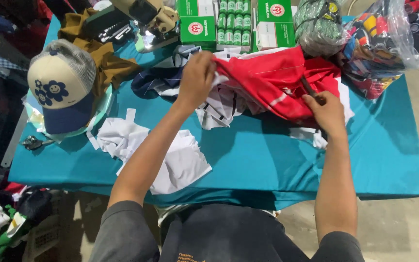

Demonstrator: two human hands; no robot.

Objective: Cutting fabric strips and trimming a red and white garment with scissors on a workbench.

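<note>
Cap: at far left we see a cream and navy cap (61, 92) with blue flower patches, lying on the teal table (267, 160).
White scraps: cut white cloth pieces (170, 155) lie near our left forearm.
Left hand: our left hand (197, 77) has its fingers closed on the red cloth's upper edge.
Green boxes: green-and-white boxes (197, 22) stand at the back.
Red cloth: the red cloth (272, 82) is bunched mid-table between both hands.
Right hand: our right hand (327, 112) has its fingers clamped on dark scissors (309, 87) against the cloth.
Bag: a clear plastic bag (394, 39) of colourful fabrics sits far right.

Teal-covered table (379, 160) bears white scraps (170, 160), cap (61, 92).
</note>
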